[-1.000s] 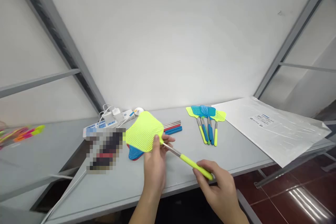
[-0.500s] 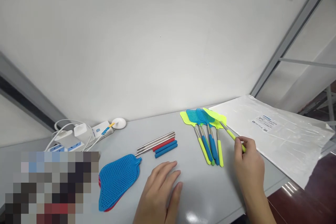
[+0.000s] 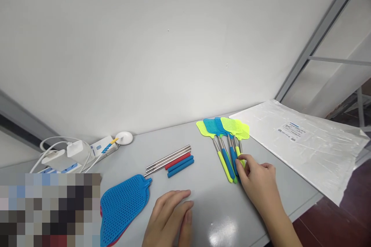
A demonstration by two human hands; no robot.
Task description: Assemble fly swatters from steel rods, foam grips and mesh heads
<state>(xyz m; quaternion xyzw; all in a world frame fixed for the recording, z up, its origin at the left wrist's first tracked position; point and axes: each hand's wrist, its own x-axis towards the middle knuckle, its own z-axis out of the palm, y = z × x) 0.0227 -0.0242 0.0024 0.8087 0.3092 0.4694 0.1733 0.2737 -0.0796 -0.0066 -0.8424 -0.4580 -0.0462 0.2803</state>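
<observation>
My right hand [image 3: 256, 179] pinches the handle of a yellow-green fly swatter [image 3: 231, 125], whose mesh head lies on top of a fanned row of assembled swatters. Beneath it are blue swatters [image 3: 211, 126] and more yellow-green ones, their handles pointing toward me. My left hand [image 3: 169, 218] hovers over or rests on the table, fingers loosely apart and nothing in them. Beyond it lie several metal rods [image 3: 166, 160], a red handle sleeve [image 3: 177, 161] and two blue handle sleeves [image 3: 181, 166]. Blue mesh swatter heads [image 3: 124, 204] are stacked to its left, with red showing underneath.
A white plastic bag [image 3: 307, 142] with a printed label covers the table's right side. On the left stand a power strip [image 3: 101, 148] with chargers and cables, and a round white disc [image 3: 125, 137]. A wall [image 3: 174, 65] closes off the back; the lower left is pixelated.
My right hand has moved left, bringing the yellow-green swatter from a slant beside the row to lie over it. My left hand stays open, and the view has shifted slightly.
</observation>
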